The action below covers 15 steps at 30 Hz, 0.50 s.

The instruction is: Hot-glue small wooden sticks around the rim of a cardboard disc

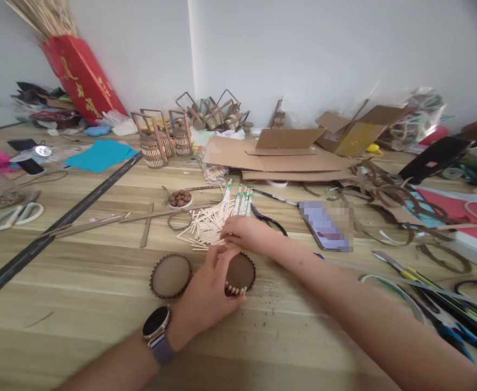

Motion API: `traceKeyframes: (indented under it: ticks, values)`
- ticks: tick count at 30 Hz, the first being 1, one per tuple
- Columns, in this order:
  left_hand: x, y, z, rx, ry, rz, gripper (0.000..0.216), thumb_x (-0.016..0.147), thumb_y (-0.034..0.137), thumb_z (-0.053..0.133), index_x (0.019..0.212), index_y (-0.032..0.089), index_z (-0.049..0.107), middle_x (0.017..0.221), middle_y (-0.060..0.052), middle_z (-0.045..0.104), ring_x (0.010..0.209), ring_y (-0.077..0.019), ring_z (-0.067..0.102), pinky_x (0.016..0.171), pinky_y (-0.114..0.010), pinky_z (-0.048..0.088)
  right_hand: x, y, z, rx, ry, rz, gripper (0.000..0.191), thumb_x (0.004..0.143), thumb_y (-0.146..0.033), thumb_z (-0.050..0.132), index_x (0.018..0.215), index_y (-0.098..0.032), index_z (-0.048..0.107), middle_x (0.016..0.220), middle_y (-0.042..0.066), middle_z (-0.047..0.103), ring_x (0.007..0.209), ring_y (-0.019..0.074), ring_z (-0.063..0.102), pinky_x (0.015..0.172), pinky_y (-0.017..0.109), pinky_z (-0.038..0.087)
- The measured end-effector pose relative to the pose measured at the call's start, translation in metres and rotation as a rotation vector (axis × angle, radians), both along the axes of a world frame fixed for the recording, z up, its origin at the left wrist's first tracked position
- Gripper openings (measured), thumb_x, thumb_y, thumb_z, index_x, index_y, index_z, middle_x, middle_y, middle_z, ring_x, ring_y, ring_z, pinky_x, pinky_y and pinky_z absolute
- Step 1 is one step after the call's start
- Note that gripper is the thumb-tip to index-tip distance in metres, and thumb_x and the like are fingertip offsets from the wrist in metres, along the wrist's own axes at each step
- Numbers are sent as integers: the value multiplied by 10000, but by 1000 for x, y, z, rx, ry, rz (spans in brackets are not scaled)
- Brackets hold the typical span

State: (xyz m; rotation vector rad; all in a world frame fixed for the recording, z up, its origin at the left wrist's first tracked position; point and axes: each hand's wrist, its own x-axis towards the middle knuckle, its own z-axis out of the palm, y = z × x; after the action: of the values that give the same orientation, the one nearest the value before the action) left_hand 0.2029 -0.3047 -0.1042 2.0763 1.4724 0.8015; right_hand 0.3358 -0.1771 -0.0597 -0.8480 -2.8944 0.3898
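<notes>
My left hand (206,290), with a watch on its wrist, is closed around the rim of a round brown cardboard disc (242,271), thumb at the near edge and fingers at the far edge. Several short pale sticks (235,290) stand along the near part of its notched rim. My right hand (242,232) reaches past it, fingers curled down at the right side of a loose pile of pale wooden sticks (206,224). Whatever is between those fingertips is hidden. A second notched disc (170,276) lies flat to the left of my left hand.
Beyond the pile lie paper-wrapped sticks (243,200), black-handled scissors (271,220), a phone (324,225) and a bowl of brown beads (180,199). Brown strips (144,231) cross on the left. Small lidded baskets (152,149) and flattened cardboard (279,157) stand behind. Cutters and tools (438,293) crowd the right.
</notes>
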Motion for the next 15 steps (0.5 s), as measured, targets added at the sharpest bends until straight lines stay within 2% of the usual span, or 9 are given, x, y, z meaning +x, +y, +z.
traceKeyframes:
  ticks: [4, 8, 12, 15]
  values:
    - [-1, 0, 0, -23, 14, -11, 759, 666, 136, 733, 1336, 215, 385, 1320, -134, 414, 1261, -315, 468, 1033, -480, 453, -16, 12, -12, -8, -13, 5, 141, 844, -52, 616, 864, -152, 714, 924, 74, 675, 916, 199, 621, 774, 275, 462]
    - [-1, 0, -1, -12, 12, -18, 790, 662, 126, 720, 1358, 224, 359, 1331, -130, 413, 1260, -314, 467, 1032, -482, 454, -17, 15, -20, -30, 4, -17, 118, 809, -29, 640, 795, -136, 687, 893, 68, 652, 840, 187, 616, 713, 265, 451]
    - [-2, 1, -1, -10, 16, -29, 808, 659, 110, 705, 1372, 219, 341, 1336, -131, 408, 1259, -308, 468, 1036, -469, 452, -9, 11, -12, -50, 115, -93, 121, 802, -44, 654, 769, -161, 652, 880, 49, 640, 841, 170, 599, 716, 246, 437]
    - [-3, 1, -1, -29, 26, -24, 792, 665, 116, 705, 1365, 222, 350, 1348, -134, 389, 1245, -308, 485, 1016, -463, 470, 7, -3, 1, -51, 258, -231, 89, 861, -102, 602, 815, -178, 611, 875, 34, 640, 831, 160, 589, 728, 252, 436]
